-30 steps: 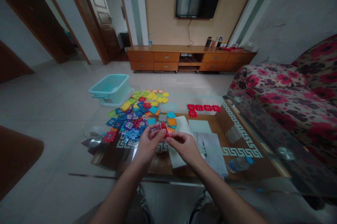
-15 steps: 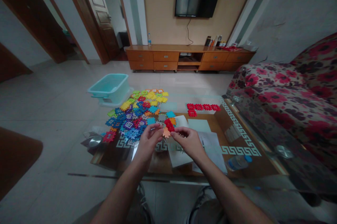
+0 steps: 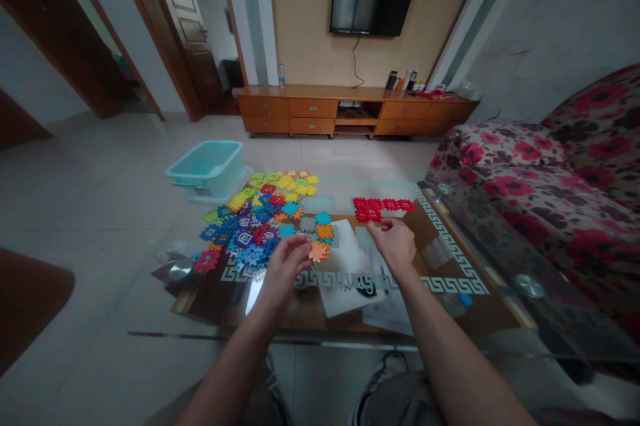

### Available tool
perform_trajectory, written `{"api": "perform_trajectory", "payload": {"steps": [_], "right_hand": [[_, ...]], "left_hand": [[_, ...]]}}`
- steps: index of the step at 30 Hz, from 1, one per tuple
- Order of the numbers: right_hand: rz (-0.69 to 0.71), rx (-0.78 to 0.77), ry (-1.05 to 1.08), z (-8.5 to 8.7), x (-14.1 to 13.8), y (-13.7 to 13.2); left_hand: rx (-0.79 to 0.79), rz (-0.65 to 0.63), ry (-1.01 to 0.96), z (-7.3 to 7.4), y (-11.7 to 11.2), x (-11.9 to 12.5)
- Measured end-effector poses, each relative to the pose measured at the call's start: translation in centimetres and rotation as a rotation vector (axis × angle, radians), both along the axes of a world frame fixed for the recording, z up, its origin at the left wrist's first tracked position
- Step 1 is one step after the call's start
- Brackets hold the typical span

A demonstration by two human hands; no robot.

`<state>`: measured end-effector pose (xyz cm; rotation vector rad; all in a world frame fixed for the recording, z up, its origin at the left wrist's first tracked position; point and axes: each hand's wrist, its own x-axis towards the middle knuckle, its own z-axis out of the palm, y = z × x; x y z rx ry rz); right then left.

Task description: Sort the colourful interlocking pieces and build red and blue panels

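Note:
My left hand [image 3: 285, 267] pinches an orange interlocking tile [image 3: 317, 251] by its edge above the glass table [image 3: 480, 259]. My right hand [image 3: 397, 245] has reached forward and curls just below a row of joined red tiles [image 3: 379, 208] lying on the glass; its fingertips touch or nearly touch the near end of the row. Whether it grips anything I cannot make out. To the left, a pile of loose coloured tiles [image 3: 260, 216] in blue, yellow, green, purple and red spreads over the table.
A teal plastic tub [image 3: 209, 167] stands on the floor beyond the pile. White papers [image 3: 350, 273] lie on the shelf under the glass. A floral sofa [image 3: 550, 173] borders the table on the right. A wooden cabinet [image 3: 350, 109] and wall television stand far off.
The hands have parted. My right hand carried the red tile forward to the red row, which now looks longer at its near end. My left hand keeps the orange tile.

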<state>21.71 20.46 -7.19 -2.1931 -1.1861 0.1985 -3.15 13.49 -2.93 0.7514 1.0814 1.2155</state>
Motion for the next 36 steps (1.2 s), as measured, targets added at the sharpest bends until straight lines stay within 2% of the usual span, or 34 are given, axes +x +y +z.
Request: {"api": "perform_trajectory", "payload": {"steps": [7, 15, 22, 36], "right_hand": [[-0.081, -0.088, 0.030, -2.5, 1.4, 1.9], [-0.156, -0.155, 0.043, -4.2, 3.3, 3.6], [-0.148, -0.145, -0.025, -4.8, 4.2, 4.7], [-0.113, -0.168, -0.060, -5.0, 4.0, 4.4]], "left_hand": [[-0.026, 0.042, 0.001, 0.0, 0.3, -0.1], [-0.047, 0.041, 0.050, 0.5, 0.5, -0.1], [-0.026, 0.026, 0.110, 0.9, 0.6, 0.3], [-0.010, -0.037, 0.152, 0.5, 0.8, 0.8]]}}
